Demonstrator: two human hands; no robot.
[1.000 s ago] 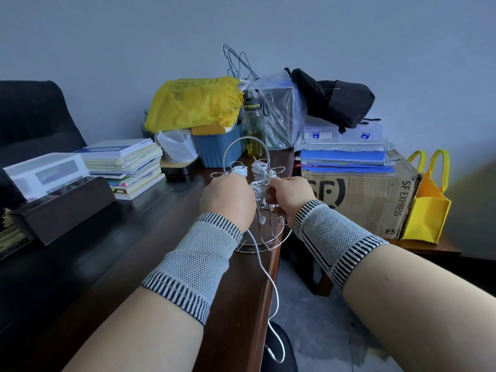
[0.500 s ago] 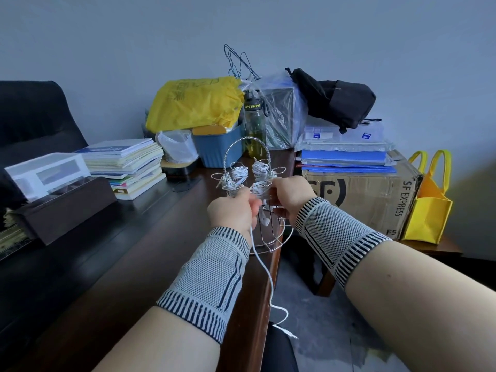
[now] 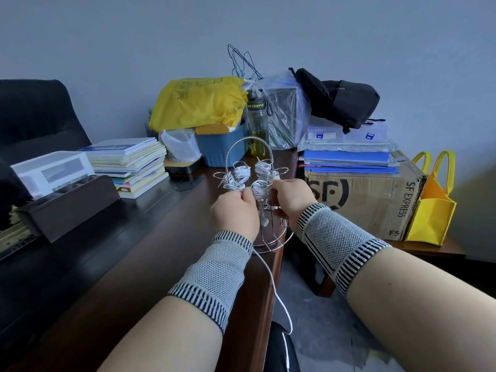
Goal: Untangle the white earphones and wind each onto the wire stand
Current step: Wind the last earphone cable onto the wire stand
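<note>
Left hand (image 3: 233, 214): grip curled closed on the white earphone cable (image 3: 271, 280) at the front of the wire stand (image 3: 249, 159). Right hand (image 3: 291, 200): fingers curled around the stand's right side beside a wound bundle (image 3: 259, 187); exact contact hidden. The stand sits at the tabletop (image 3: 150, 264) edge, several arms carrying wound earphones. The loose cable hangs off the edge toward the floor. Behind stand a water bottle (image 3: 257, 122) and a cardboard box (image 3: 370, 200).
</note>
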